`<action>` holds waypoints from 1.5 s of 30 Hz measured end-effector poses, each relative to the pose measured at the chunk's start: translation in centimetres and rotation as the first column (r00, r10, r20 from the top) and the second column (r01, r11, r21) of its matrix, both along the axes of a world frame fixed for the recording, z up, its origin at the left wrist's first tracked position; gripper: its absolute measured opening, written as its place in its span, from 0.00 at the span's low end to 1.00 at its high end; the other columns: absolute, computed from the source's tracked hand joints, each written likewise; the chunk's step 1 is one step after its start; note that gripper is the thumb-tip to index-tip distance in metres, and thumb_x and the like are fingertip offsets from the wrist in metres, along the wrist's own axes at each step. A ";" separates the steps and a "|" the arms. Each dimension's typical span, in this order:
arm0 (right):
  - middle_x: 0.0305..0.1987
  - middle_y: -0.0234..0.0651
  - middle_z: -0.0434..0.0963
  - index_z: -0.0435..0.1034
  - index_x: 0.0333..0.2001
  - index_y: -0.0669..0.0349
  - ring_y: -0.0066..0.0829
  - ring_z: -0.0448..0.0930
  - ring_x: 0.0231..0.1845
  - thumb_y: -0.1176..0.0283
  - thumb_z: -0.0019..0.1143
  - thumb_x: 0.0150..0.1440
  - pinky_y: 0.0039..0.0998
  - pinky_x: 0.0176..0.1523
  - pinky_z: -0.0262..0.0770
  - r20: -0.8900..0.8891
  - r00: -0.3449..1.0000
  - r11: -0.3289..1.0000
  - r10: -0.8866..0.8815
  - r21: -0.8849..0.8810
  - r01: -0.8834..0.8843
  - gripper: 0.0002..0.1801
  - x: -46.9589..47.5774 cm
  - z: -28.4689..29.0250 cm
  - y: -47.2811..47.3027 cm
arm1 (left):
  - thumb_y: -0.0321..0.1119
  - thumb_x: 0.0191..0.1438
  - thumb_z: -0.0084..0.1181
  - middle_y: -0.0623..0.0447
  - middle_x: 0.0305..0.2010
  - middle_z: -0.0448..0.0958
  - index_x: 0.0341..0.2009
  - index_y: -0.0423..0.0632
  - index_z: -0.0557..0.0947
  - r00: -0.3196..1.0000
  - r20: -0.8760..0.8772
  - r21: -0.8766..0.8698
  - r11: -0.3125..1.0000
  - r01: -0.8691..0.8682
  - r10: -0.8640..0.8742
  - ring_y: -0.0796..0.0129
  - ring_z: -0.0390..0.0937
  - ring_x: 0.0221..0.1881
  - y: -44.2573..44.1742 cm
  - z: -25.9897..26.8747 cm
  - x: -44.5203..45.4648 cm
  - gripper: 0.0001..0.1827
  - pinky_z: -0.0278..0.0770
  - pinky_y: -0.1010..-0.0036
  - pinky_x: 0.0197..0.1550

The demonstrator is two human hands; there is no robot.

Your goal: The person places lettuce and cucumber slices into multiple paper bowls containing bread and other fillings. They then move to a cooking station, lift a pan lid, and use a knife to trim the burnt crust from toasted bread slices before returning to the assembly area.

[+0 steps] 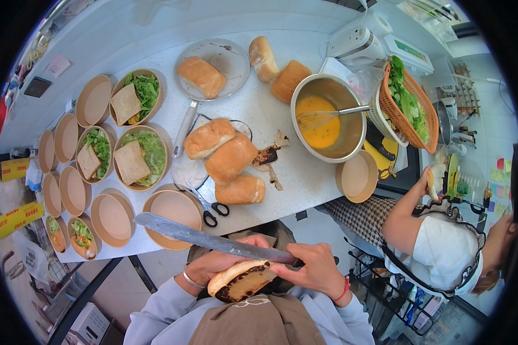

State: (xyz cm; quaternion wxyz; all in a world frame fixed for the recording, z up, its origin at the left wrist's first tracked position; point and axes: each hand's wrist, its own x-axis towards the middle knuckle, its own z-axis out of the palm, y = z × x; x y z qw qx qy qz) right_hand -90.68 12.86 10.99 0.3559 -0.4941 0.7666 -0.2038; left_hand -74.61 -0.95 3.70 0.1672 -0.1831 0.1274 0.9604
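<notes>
My left hand (211, 266) holds a bread roll (244, 282) on its side above my apron. The roll's underside faces me, with a blackened, charred rim around a paler middle. My right hand (317, 268) grips the handle of a long bread knife (211, 242), its thumb against the roll's end. The blade runs leftward just above the roll, over the rim of an empty paper bowl (172, 211). Beyond it, several golden rolls (231, 158) lie piled by black-handled scissors (216, 214). Burnt crust scraps (266, 156) are scattered to their right.
A frying pan (235, 73) holds one roll. A steel bowl (358, 92) contains beaten egg and a whisk (315, 118). Left stand several paper bowls (112, 220), some with lettuce and bread. An orange basket (434, 116) of lettuce is at right, where another person (436, 241) holds bread.
</notes>
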 end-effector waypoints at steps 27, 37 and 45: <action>0.11 0.31 0.67 0.64 0.15 0.58 0.35 0.71 0.13 0.46 0.68 0.39 0.29 0.17 0.61 -0.036 0.999 0.976 0.034 0.218 -0.025 0.28 -0.2 0.2 0.8 | 0.43 0.60 0.50 0.60 0.37 0.68 0.38 0.48 0.69 1.000 0.030 -0.008 1.000 -0.003 0.003 0.82 0.68 0.38 1.4 -0.2 -0.1 0.13 0.68 0.86 0.38; 0.11 0.29 0.67 0.62 0.13 0.57 0.32 0.71 0.12 0.44 0.68 0.37 0.28 0.16 0.59 -0.164 0.983 0.980 0.086 0.194 -0.054 0.30 0.1 0.3 0.9 | 0.55 0.63 0.32 0.51 0.48 0.70 0.38 0.47 0.69 1.000 0.010 0.085 0.996 -0.007 0.006 0.72 0.70 0.48 1.6 -0.3 -0.3 0.23 0.69 0.77 0.50; 0.11 0.28 0.68 0.63 0.13 0.57 0.32 0.71 0.12 0.43 0.66 0.38 0.28 0.15 0.59 -0.142 0.988 0.995 0.055 0.096 -0.041 0.29 0.3 0.2 1.0 | 0.54 0.64 0.31 0.54 0.45 0.70 0.40 0.48 0.69 0.999 0.001 0.070 0.997 -0.039 0.039 0.76 0.69 0.44 1.8 0.0 -0.4 0.23 0.70 0.79 0.46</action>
